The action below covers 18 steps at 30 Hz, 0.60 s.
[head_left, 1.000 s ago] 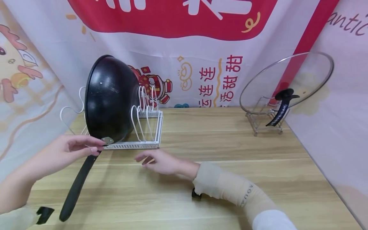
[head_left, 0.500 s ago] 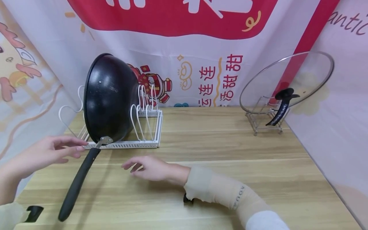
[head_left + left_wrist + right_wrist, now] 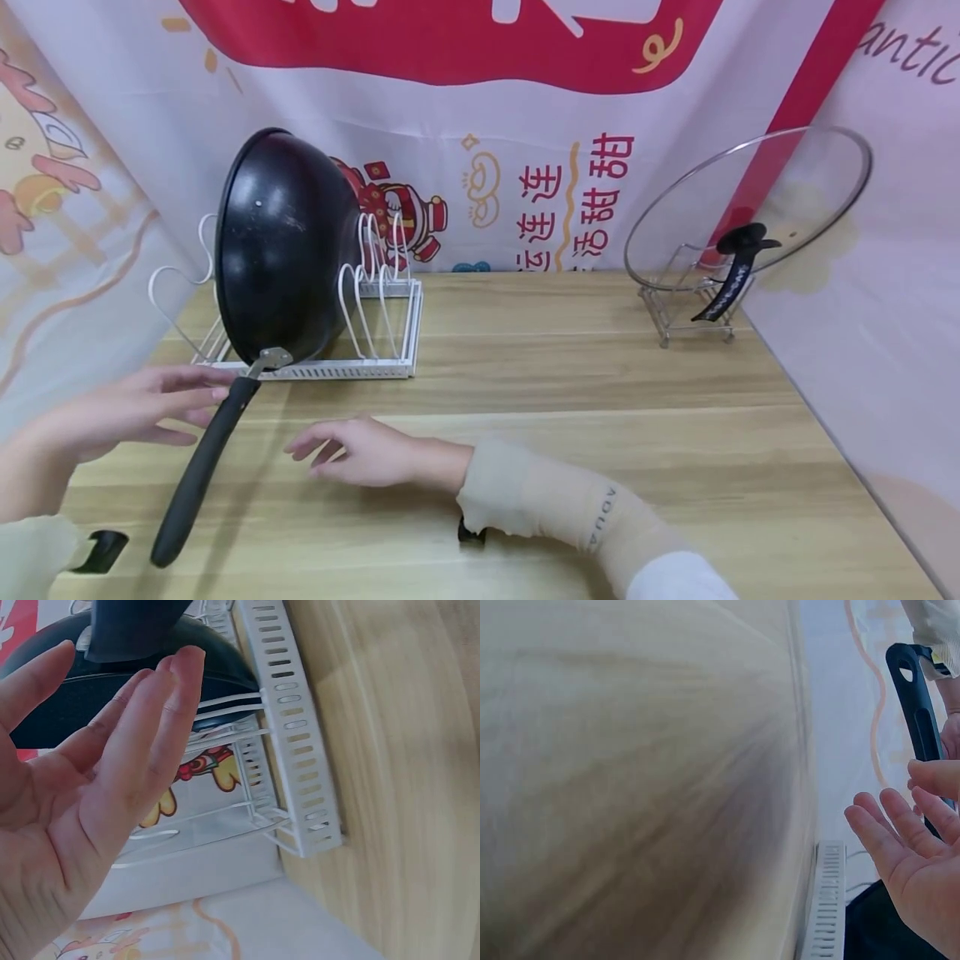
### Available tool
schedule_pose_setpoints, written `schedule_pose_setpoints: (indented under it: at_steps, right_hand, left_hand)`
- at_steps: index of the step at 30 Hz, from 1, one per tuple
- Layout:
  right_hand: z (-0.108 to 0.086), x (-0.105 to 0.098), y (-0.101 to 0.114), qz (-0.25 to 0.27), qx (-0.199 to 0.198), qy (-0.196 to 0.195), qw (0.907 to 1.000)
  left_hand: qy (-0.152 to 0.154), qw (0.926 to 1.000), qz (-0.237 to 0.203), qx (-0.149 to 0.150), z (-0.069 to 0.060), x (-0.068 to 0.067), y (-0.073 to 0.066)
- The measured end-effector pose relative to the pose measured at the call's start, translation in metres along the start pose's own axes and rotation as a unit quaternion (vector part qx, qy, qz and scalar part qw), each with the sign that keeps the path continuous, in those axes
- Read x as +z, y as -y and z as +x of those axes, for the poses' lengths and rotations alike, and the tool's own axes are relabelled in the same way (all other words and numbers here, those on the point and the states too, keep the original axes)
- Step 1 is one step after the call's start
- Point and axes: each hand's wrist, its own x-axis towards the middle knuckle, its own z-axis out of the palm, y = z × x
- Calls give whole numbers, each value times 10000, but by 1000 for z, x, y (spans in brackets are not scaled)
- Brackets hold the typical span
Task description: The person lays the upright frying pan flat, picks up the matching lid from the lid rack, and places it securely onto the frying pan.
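Observation:
A black wok [image 3: 288, 250] stands on its side in a white wire rack [image 3: 375, 367], its long black handle [image 3: 198, 475] slanting toward the front left. My left hand [image 3: 138, 408] is beside the upper end of the handle with fingers extended; in the left wrist view that hand [image 3: 112, 765] has its palm bare and nothing in it. My right hand [image 3: 363, 450] hovers over the table to the right of the handle, fingers loosely bent and holding nothing. The right wrist view shows the same hand [image 3: 922, 855] with parted fingers, the handle [image 3: 919, 712] behind it.
At the back right a glass lid [image 3: 795, 192] with a black knob leans in a small wire stand [image 3: 697, 332]. Printed cloths [image 3: 525, 117] hang behind and at both sides of the wooden table [image 3: 600, 400].
My left hand has moved left, off the base of the wok's handle, then slightly down beside it. My right hand has moved left and toward the front. The wok has stayed in the rack.

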Motion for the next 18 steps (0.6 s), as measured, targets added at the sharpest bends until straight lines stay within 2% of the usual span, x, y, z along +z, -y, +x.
schedule_pose_setpoints:
  at_steps: [9,14,18]
  right_hand:
    - [7,17,4,651,141,-70,9978]
    - [9,25,8,677,270,-100,9973]
    - [10,30,10,978,431,-220,9940]
  left_hand:
    - [154,9998,-69,-112,5,3,5]
    - [442,9980,-443,29,9,1,7]
    - [548,9969,-561,97,10,2,11]
